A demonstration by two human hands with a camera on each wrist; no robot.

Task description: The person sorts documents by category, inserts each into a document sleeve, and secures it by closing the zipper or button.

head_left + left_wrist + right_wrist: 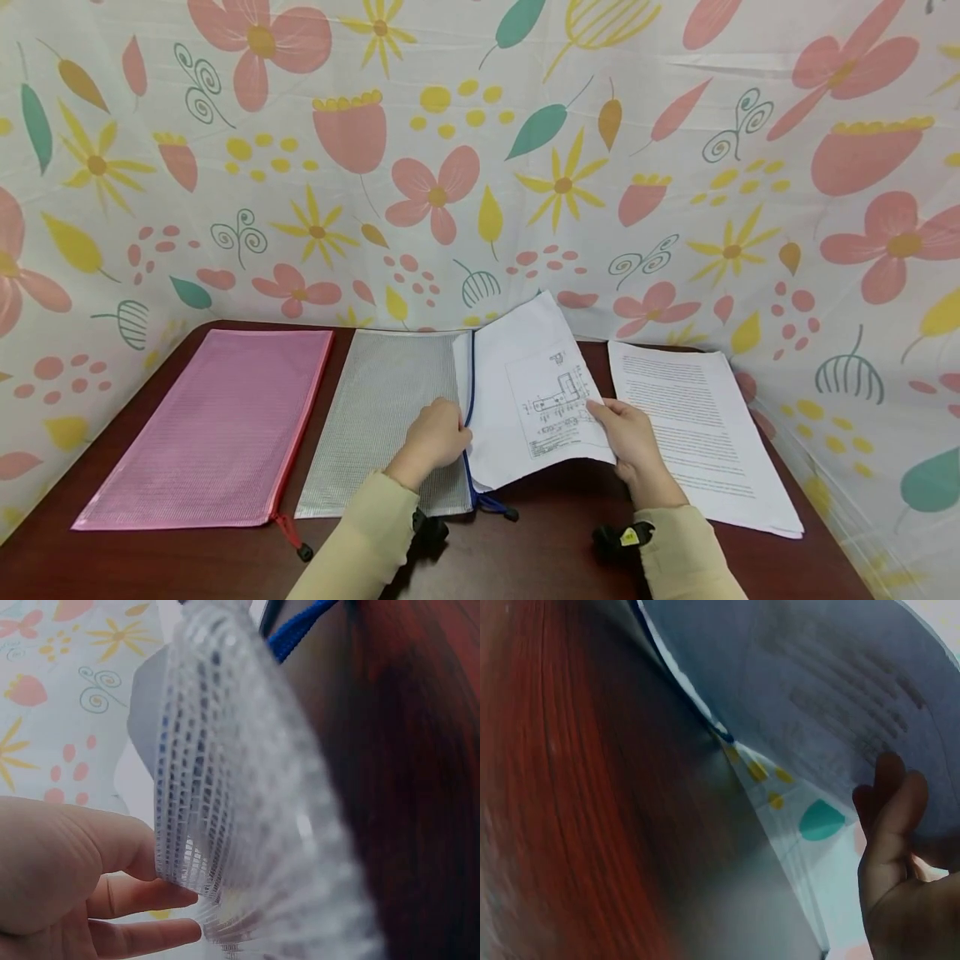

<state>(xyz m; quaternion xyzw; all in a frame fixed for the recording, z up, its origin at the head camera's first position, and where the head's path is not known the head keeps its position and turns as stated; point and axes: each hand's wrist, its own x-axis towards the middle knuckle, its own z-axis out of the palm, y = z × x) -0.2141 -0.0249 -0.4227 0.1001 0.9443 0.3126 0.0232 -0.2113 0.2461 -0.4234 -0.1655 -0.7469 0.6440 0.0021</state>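
A clear mesh zipper pouch [382, 400] with a blue zipper edge lies in the middle of the table. My left hand [438, 432] pinches its mesh near the zipper; the left wrist view shows the mesh [262, 772] lifted and bowed between thumb and fingers. Sheets of paper [510, 375], the top one bearing a technical drawing, stick out of the pouch's right side at a tilt. Their lower right edge is held by my right hand [630, 437], thumb on top. From below, the right wrist view shows the paper [795, 697] curving above the table.
A pink mesh pouch [217, 425] with a red zipper lies at the left. To the right is a stack of text-printed sheets [682, 417]. The dark brown table [540, 542] meets a floral cloth [435, 108] at the back and sides.
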